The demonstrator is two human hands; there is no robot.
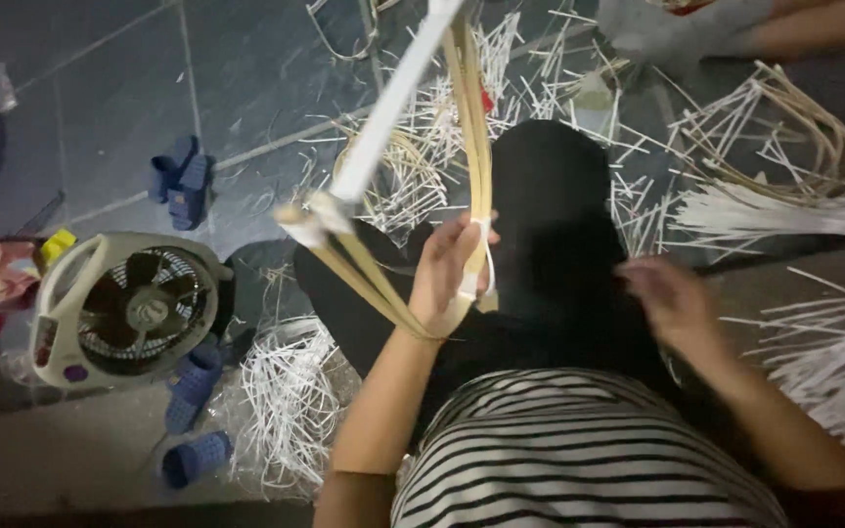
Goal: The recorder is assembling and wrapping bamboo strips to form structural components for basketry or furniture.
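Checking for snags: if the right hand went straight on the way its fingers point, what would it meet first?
Probably the bent cane strips held in the left hand; the right hand is blurred, so depth is unsure.

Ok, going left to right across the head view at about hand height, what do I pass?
Small floor fan → left hand gripping the bent cane strips → black-clad knee → blurred right hand, which looks empty → heap of white strips at the right edge.
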